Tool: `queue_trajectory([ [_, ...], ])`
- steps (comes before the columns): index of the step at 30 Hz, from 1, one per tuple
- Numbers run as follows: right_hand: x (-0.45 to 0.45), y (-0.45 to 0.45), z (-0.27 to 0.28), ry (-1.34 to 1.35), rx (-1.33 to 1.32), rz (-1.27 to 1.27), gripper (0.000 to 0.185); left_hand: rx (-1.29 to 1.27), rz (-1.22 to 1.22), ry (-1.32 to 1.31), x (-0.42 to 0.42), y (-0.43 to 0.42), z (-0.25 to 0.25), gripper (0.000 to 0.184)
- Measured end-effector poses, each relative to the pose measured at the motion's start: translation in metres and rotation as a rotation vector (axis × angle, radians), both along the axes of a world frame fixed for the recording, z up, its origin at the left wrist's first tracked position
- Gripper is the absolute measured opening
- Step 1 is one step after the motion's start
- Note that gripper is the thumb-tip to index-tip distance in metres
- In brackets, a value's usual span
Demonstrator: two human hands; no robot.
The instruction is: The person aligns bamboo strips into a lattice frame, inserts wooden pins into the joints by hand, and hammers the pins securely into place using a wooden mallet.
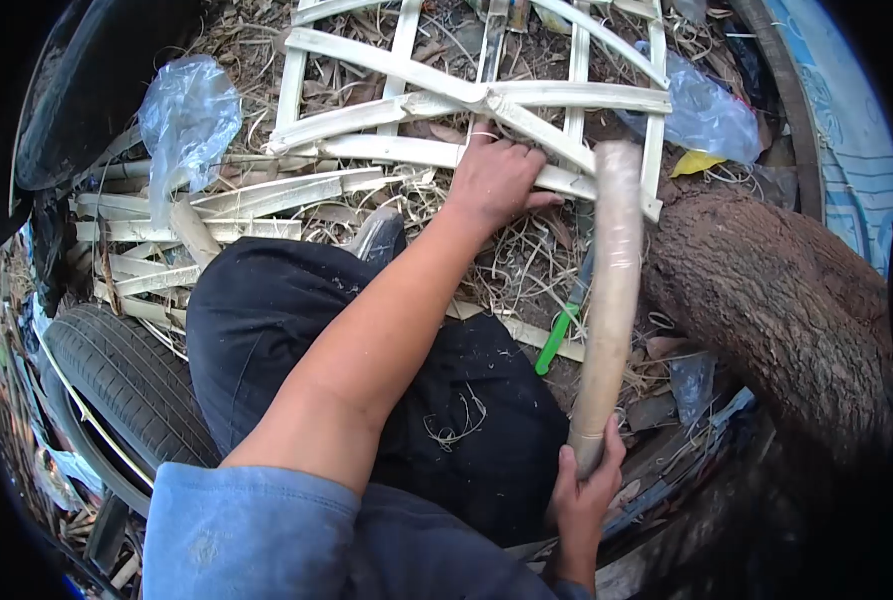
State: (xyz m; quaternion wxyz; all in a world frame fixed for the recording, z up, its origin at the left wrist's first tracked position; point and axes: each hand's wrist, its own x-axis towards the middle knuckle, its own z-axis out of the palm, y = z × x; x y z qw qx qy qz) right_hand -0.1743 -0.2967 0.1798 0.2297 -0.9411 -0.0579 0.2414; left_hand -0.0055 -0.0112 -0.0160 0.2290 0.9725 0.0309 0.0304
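Split pale bamboo strips cross in a woven lattice (386,150) on the ground ahead of me. My left hand (498,178) is closed on the lattice's near edge, fingers curled over a strip where several pieces cross and the thumb pointing right. In my right hand (588,488) is the lower end of a thick, smooth wooden stick (611,290). The stick stands out away from me, its far end overlapping the lattice's near right corner in view; whether they touch I cannot tell. A knife with a green handle (557,338) lies just left of the stick, its blade partly hidden.
A thick brown tree trunk (766,290) lies at the right. Loose bamboo strips (186,230) are piled on the left, above a black tire (126,375). Clear plastic bags (191,115) and thin shavings litter the ground. My dark-clothed legs (456,420) are folded below the lattice.
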Motion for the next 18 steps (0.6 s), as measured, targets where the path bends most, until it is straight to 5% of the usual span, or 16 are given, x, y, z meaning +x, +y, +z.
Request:
queue_trajectory([
  [4, -0.007, 0.004, 0.003, -0.502, 0.217, 0.028, 0.058, -0.017, 0.004, -0.021, -0.003, -0.004, 0.000, 0.046],
  [6, 0.017, 0.019, 0.009, 0.018, -0.205, 0.164, 0.065, -0.025, 0.012, -0.035, -0.001, -0.003, -0.002, 0.041],
  [12, -0.018, 0.001, 0.033, -0.258, 0.117, 0.052, 0.070, -0.004, 0.027, -0.039, -0.001, -0.005, -0.004, 0.050],
  [16, -0.010, 0.000, 0.040, -0.373, -0.057, 0.155, 0.071, -0.006, 0.025, -0.041, 0.001, -0.003, -0.002, 0.055],
  [18, -0.010, -0.008, 0.016, -0.319, 0.267, -0.048, 0.069, -0.001, 0.010, -0.004, -0.001, -0.004, -0.001, 0.055],
])
